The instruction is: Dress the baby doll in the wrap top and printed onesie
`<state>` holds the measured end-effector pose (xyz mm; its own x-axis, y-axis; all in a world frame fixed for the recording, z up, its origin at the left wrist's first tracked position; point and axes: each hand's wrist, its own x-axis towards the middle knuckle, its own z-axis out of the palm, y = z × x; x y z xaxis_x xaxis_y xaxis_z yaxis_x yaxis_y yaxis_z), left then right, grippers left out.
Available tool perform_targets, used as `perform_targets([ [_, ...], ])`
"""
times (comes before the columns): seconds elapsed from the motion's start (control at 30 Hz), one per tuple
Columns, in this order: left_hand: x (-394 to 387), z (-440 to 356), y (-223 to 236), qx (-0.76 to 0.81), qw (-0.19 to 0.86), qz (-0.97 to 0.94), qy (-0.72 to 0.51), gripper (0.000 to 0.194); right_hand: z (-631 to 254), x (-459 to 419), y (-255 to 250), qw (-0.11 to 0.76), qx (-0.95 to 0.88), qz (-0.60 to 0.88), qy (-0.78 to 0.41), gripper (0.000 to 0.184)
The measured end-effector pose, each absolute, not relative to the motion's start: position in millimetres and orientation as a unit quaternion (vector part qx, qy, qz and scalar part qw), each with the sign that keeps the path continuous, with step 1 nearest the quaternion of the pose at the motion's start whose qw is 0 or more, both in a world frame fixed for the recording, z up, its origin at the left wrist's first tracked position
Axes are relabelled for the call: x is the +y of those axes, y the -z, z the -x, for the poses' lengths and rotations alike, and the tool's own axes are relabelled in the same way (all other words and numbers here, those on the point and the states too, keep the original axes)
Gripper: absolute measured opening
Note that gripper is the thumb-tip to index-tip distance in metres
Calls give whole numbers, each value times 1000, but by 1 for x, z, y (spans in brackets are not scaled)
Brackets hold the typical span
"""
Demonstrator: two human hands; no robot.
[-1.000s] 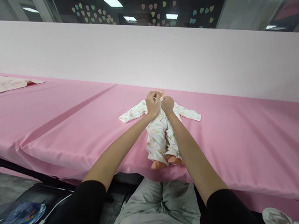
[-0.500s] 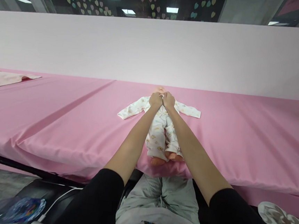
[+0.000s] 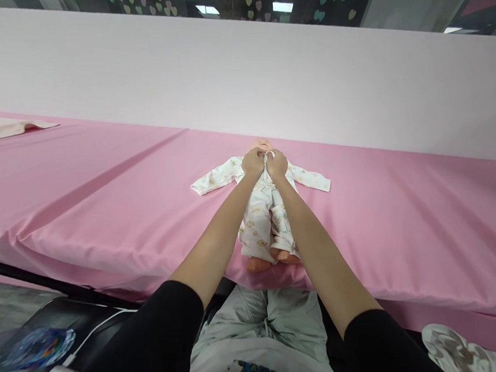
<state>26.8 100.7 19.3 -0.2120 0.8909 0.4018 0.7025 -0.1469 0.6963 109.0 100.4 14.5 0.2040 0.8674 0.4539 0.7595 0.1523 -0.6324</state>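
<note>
Pink-covered table (image 3: 120,198): left hand (image 3: 253,162) and right hand (image 3: 277,165), outstretched toward far edge, fingers curled, grip doll outfit (image 3: 257,218) at collar.

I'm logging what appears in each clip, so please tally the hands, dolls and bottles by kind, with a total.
Bare hands, the left hand and the right hand: 2
Small doll with white, printed fabric clothing: 1
Clear plastic bottle with a round blue cap: 1
Total: 4
</note>
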Motion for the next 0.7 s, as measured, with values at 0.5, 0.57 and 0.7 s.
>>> perform_targets([
  [0.5, 99, -28, -17, 641, 100, -622, -438, 24, -112, 114, -14, 479, -551, 670, -135, 32],
  [0.57, 100, -28, -17, 635, 108, -626, -440, 24, -113, 115, -12, 498, -563, 644, -142, 31],
  [0.7, 100, -25, -16, 626, 115, -627, -450, 22, -113, 112, -9, 532, -573, 605, -149, 28],
])
